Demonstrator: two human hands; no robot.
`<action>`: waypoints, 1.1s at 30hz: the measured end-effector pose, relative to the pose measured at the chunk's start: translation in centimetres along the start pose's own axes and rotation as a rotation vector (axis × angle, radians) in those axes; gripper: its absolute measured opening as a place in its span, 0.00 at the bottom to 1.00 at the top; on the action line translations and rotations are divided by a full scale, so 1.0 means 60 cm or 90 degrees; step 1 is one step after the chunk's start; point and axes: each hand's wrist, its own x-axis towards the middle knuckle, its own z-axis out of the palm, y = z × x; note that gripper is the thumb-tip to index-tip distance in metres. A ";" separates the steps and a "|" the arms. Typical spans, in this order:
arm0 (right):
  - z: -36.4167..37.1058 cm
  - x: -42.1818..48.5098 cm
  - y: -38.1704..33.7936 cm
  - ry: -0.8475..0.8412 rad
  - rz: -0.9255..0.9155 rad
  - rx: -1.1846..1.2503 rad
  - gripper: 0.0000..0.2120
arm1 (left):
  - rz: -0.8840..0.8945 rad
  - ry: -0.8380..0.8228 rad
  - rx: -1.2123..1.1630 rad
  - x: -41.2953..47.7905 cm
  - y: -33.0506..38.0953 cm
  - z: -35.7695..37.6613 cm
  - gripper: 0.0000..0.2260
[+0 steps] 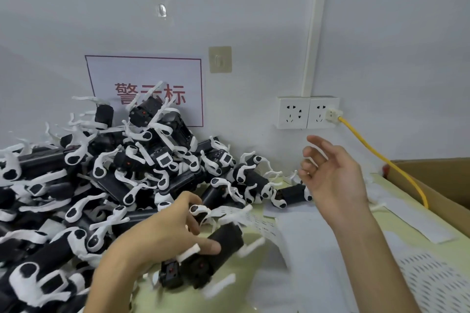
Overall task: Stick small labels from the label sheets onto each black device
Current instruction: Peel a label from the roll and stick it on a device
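We hold one black device [220, 242] in the left hand [162, 231] at the lower centre of the frame. The thumb lies across the body and the fingers curl round it from behind. The device is blurred, so we cannot tell which face is turned up. The right hand [330, 175] hangs raised at the centre right, fingers loosely spread, holding nothing.

The pile of black devices [101, 173] fills the left of the frame, stacked against the wall. The label sheets [432, 279] lie on the bench [239, 292] at the lower right, with one perforated strip [262, 223] curling up just beside the held device.

Handling notes, as judgement:
- The body looks rigid and light enough for one hand.
- The white arms [223, 283] projecting from each device look thin and likely to snag on neighbours, so we grip the black body, not the arms.
- The body looks smooth, so we wrap the fingers round its middle rather than pinch one end.
- The labels are likely thin and flimsy. We lift one by its edge with the right hand — fingertip and thumb only — and keep the adhesive side off the fingers.
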 end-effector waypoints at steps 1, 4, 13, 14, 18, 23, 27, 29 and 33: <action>0.005 -0.002 0.003 -0.010 0.008 -0.022 0.12 | 0.006 0.021 -0.053 0.001 -0.004 -0.001 0.37; 0.024 -0.007 0.014 -0.058 0.036 -0.103 0.11 | 0.052 0.091 -0.213 0.005 -0.009 -0.006 0.35; 0.091 -0.053 0.057 -0.297 0.154 -0.352 0.16 | 0.236 0.092 -0.761 0.041 0.043 0.027 0.07; 0.096 -0.055 0.059 -0.308 0.155 -0.334 0.16 | 0.268 0.084 -0.745 0.047 0.036 0.035 0.08; 0.104 -0.060 0.060 -0.295 0.145 -0.281 0.13 | 0.261 0.141 -0.689 0.052 0.038 0.059 0.12; 0.105 -0.057 0.059 -0.253 -0.014 -0.383 0.17 | 0.272 0.179 -0.737 0.044 0.048 0.066 0.16; 0.109 -0.063 0.060 -0.290 -0.128 -0.486 0.23 | 0.291 0.159 -0.818 0.032 0.055 0.065 0.21; 0.111 -0.065 0.056 -0.305 -0.163 -0.499 0.19 | 0.319 0.179 -0.822 0.027 0.055 0.063 0.21; 0.110 -0.063 0.047 -0.262 -0.180 -0.443 0.12 | 0.323 0.187 -0.795 0.022 0.056 0.061 0.36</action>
